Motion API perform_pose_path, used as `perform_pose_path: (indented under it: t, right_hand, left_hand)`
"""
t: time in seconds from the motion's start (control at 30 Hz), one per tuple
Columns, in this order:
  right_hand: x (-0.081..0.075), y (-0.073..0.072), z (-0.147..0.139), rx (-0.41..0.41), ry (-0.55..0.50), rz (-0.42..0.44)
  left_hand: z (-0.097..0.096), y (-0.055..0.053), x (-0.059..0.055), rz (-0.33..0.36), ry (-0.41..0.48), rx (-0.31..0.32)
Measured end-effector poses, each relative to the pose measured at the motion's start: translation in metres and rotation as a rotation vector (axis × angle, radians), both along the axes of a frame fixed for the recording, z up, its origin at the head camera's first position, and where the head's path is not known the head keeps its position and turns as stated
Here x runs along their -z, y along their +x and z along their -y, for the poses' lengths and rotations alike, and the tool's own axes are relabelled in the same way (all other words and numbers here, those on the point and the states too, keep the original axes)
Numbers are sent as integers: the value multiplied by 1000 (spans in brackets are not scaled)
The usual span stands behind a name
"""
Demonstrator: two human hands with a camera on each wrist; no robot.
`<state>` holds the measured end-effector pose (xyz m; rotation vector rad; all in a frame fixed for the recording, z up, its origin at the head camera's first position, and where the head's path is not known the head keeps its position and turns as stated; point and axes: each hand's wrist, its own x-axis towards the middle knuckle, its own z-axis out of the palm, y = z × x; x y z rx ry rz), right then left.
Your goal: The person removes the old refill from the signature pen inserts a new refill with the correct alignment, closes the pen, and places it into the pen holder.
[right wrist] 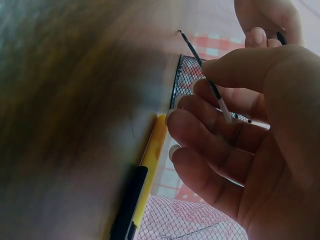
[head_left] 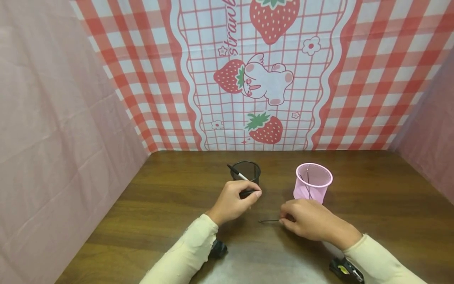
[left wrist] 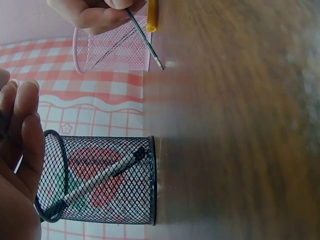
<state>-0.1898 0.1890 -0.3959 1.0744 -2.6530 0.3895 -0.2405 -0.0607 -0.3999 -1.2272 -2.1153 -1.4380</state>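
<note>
My left hand [head_left: 234, 199] is just in front of the black mesh cup [head_left: 255, 179] and pinches a dark, pen-like piece [head_left: 246, 193], mostly hidden by the fingers. A white pen with black ends [head_left: 241, 175] leans inside that cup. My right hand [head_left: 306, 221] pinches a thin dark pen refill [right wrist: 192, 50] between thumb and fingers. Its metal tip points left, low over the table. Behind this hand stands the pink mesh cup [head_left: 313, 193], with thin dark refills [head_left: 307, 179] leaning in it.
A yellow-and-black stick-like thing [right wrist: 150, 160] lies on the wooden table [head_left: 159, 205] near the pink cup. Black wrist cameras sit under both cream sleeves [head_left: 188, 252]. A red checked cloth [head_left: 248, 98] hangs at the back, with pink cloth [head_left: 53, 138] along the sides.
</note>
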Motion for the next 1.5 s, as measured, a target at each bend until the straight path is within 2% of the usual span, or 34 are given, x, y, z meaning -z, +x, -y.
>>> perform_pose_path:
  t: [0.57, 1.1, 1.5]
  right_hand:
    - [1, -3, -2, -5, 58, -10]
    - [2, 1, -1, 9, 46, -16]
    - [-11, -2, -10, 10, -14, -25]
  left_hand:
    - [0, 0, -2, 24, 2, -5]
    - [1, 1, -1, 27, -17, 3]
    - [-2, 2, -1, 18, -3, -11]
